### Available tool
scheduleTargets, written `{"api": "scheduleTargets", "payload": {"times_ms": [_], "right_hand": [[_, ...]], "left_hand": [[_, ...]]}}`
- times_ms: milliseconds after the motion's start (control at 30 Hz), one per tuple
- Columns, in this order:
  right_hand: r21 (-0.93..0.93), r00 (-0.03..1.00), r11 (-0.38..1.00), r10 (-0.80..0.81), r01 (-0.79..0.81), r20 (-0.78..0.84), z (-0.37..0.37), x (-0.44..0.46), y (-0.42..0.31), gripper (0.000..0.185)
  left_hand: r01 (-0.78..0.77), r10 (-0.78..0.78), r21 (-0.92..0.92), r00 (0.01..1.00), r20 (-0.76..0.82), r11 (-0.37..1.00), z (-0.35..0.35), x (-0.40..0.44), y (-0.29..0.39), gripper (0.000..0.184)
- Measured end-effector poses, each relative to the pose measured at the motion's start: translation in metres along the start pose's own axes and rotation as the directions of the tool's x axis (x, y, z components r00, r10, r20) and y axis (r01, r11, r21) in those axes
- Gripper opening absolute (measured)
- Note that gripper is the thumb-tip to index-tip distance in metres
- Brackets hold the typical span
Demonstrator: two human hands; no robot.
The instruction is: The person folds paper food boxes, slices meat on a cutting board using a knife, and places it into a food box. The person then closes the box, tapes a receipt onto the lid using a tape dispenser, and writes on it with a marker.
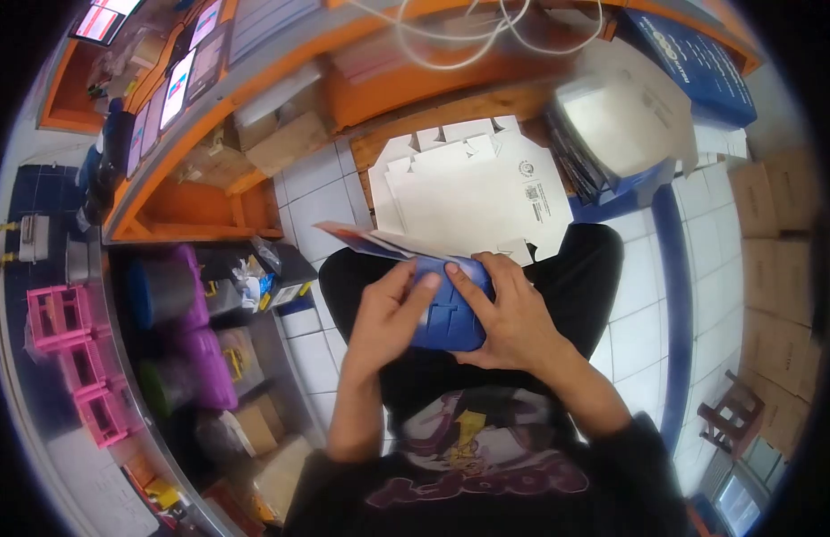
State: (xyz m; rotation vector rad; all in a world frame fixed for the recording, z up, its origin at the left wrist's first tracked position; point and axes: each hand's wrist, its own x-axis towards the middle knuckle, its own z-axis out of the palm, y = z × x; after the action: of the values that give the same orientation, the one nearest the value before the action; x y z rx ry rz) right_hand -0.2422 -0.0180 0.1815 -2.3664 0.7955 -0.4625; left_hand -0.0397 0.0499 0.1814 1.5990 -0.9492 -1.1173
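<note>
A small blue cardboard box [455, 327] with interlocked flaps is held above my lap, between both hands. My left hand [388, 318] grips its left side, with the thumb pressed on the blue face. My right hand [513, 313] wraps round the right side, a finger lying across the top of that face. From the box's far edge a printed lid panel [361, 240] sticks out to the left. Just beyond my knees lies flat die-cut cardboard [473, 192], white side up, with slots and small black print.
At the right front stands a stack of flat cardboard sheets [612, 125], near a large blue box [692, 67]. An orange shelf unit [200, 210] runs across the front left. Brown cartons [777, 277] line the right side, by a small stool [732, 413]. Purple bins [204, 367] fill the left shelf.
</note>
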Motion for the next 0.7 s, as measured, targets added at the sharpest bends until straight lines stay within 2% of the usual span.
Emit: {"api": "scheduleTargets", "payload": {"times_ms": [67, 100, 200, 233, 300, 333, 367, 400, 433, 467, 500, 533, 600, 633, 667, 700], "right_hand": [[-0.007, 1.000, 1.000, -0.006, 0.006, 0.001, -0.001, -0.003, -0.001, 0.108], [-0.007, 1.000, 1.000, -0.001, 0.001, -0.004, -0.001, -0.004, -0.001, 0.108], [-0.023, 0.999, 1.000, 0.007, -0.008, -0.037, 0.004, -0.008, 0.005, 0.109], [0.033, 0.998, 0.998, 0.049, -0.048, -0.035, 0.004, -0.009, 0.008, 0.112], [0.075, 0.994, 0.993, 0.099, -0.096, -0.043, 0.007, -0.009, 0.024, 0.116], [0.238, 0.981, 0.967, 0.130, -0.093, -0.143, 0.012, -0.010, 0.040, 0.122], [0.389, 0.955, 0.919, 0.172, -0.068, -0.241, 0.016, -0.009, 0.057, 0.128], [0.365, 0.947, 0.928, 0.181, -0.075, -0.265, 0.020, -0.006, 0.071, 0.128], [0.410, 0.963, 0.909, 0.169, -0.070, -0.208, 0.024, -0.002, 0.084, 0.133], [0.459, 0.977, 0.886, 0.153, -0.071, -0.145, 0.029, 0.001, 0.098, 0.138], [0.394, 0.984, 0.907, 0.175, -0.149, -0.030, 0.031, 0.006, 0.114, 0.134], [0.382, 0.982, 0.912, 0.182, -0.152, -0.043, 0.039, 0.006, 0.132, 0.134], [0.244, 0.985, 0.955, 0.166, -0.171, 0.039, 0.056, 0.006, 0.173, 0.124], [0.097, 0.992, 0.991, 0.102, -0.094, -0.074, 0.057, 0.003, 0.179, 0.105], [0.092, 0.992, 0.991, 0.105, -0.098, -0.075, 0.054, -0.002, 0.188, 0.105], [0.001, 0.993, 0.994, 0.109, -0.109, -0.049, 0.046, -0.008, 0.190, 0.095]], "left_hand": [[0.074, -0.071, -0.032, 0.993, 0.090, 0.997, 0.007, 0.002, 0.002, 0.028], [0.028, -0.030, 0.028, 0.997, 0.065, 0.999, 0.009, 0.003, 0.002, 0.026], [0.037, -0.038, 0.022, 0.997, 0.067, 0.999, 0.015, 0.002, 0.008, 0.032], [0.033, -0.034, 0.023, 0.997, 0.074, 0.999, 0.015, 0.002, 0.009, 0.032], [0.007, -0.003, 0.020, 0.978, -0.210, 1.000, 0.007, 0.003, 0.011, 0.040], [-0.048, 0.082, 0.095, 0.914, -0.397, 0.994, 0.000, 0.007, -0.004, 0.045], [-0.025, 0.078, 0.109, 0.848, -0.523, 0.994, -0.008, 0.010, -0.013, 0.049], [-0.004, 0.077, 0.115, 0.768, -0.636, 0.993, -0.013, 0.017, -0.021, 0.053], [-0.028, 0.088, 0.106, 0.785, -0.614, 0.994, -0.014, 0.029, -0.033, 0.053], [0.073, -0.163, -0.182, 0.817, -0.553, 0.981, -0.013, 0.039, -0.047, 0.058], [0.194, -0.394, -0.443, 0.816, -0.423, 0.876, -0.009, 0.046, -0.063, 0.063], [0.261, -0.420, -0.438, 0.849, -0.320, 0.860, -0.003, 0.054, -0.078, 0.067], [0.263, -0.290, -0.124, 0.887, -0.360, 0.957, 0.000, 0.076, -0.149, 0.069], [0.253, -0.282, -0.126, 0.892, -0.353, 0.959, 0.007, 0.080, -0.141, 0.069], [0.264, -0.273, -0.075, 0.890, -0.365, 0.962, 0.017, 0.077, -0.136, 0.065], [0.286, -0.274, -0.028, 0.882, -0.382, 0.958, 0.025, 0.071, -0.134, 0.061]]}}
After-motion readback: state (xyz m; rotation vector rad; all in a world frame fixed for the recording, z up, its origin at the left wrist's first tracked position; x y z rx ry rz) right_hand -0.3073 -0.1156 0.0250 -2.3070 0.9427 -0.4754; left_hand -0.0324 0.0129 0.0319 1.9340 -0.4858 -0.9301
